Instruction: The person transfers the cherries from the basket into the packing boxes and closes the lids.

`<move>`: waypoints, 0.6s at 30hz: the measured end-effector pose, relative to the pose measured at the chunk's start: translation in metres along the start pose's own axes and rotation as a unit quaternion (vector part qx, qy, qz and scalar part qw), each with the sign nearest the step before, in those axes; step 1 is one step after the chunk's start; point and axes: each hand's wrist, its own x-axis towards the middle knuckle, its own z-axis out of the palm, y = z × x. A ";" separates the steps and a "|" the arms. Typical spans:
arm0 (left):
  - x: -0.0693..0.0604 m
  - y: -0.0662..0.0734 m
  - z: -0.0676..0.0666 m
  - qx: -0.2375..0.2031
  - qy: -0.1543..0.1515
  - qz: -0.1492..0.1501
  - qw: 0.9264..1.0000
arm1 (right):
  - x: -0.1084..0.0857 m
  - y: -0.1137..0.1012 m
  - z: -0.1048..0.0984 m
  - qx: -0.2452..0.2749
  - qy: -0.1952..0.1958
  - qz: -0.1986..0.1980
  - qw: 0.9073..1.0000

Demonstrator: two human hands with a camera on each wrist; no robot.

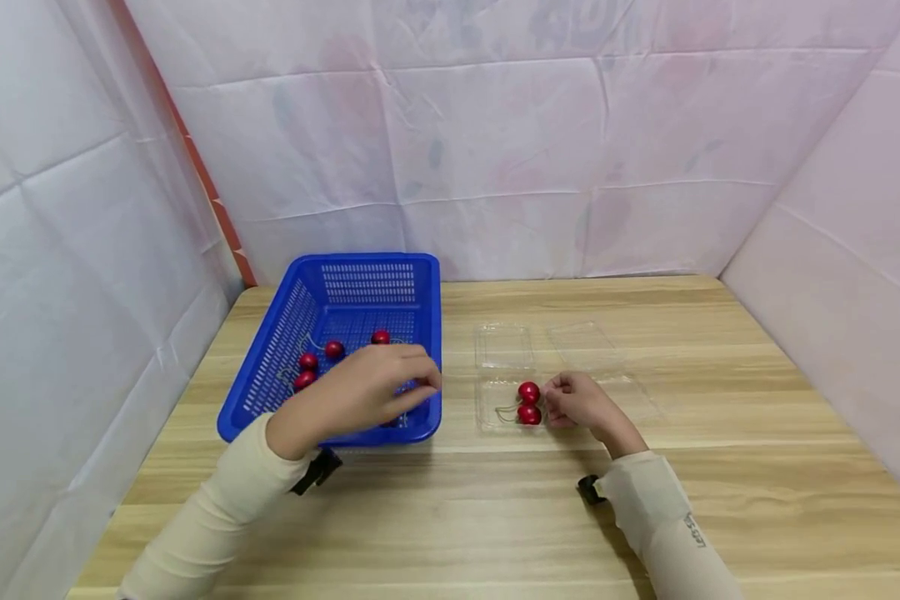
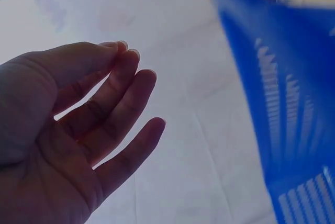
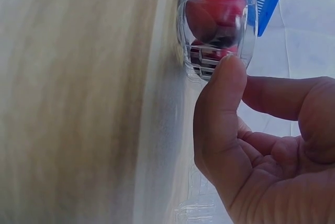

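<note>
Two red cherries [image 1: 528, 392] with thin stems lie together in the front left clear plastic box [image 1: 487, 406]; in the right wrist view the cherries [image 3: 215, 12] show through its wall. At that box's right edge my right hand [image 1: 579, 403] pinches the rim between thumb and forefinger, as the right hand [image 3: 261, 140] also shows in its wrist view. My left hand [image 1: 371, 385] hangs over the right side of the blue basket [image 1: 228, 429], holding nothing. The left hand [image 2: 89, 114] has its thumb by the fingertips, the other fingers loosely extended.
More cherries [image 1: 334, 349] lie in the basket, partly hidden by my left hand and forearm. Behind the box is a clear plastic piece [image 1: 504, 346], and further clear pieces [image 1: 585, 346] lie to the right. Pale cloth walls [image 1: 495, 125] enclose the wooden table [image 1: 450, 517].
</note>
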 end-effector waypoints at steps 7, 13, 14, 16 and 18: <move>-0.001 -0.019 -0.023 0.017 0.031 -0.051 0.998 | 0.001 0.000 0.003 -0.003 0.009 -0.002 1.000; 0.005 -0.038 -0.026 0.021 0.045 -0.069 0.996 | -0.002 -0.001 0.005 -0.009 0.011 -0.003 1.000; 0.006 -0.041 -0.026 0.020 0.048 -0.072 0.996 | -0.002 -0.001 0.005 -0.009 0.010 -0.004 1.000; 0.007 -0.048 -0.026 0.018 0.056 -0.080 0.995 | -0.002 -0.001 0.004 -0.011 0.008 -0.004 1.000; 0.009 -0.054 -0.025 0.016 0.064 -0.089 0.994 | -0.002 -0.001 0.004 -0.013 0.007 -0.004 1.000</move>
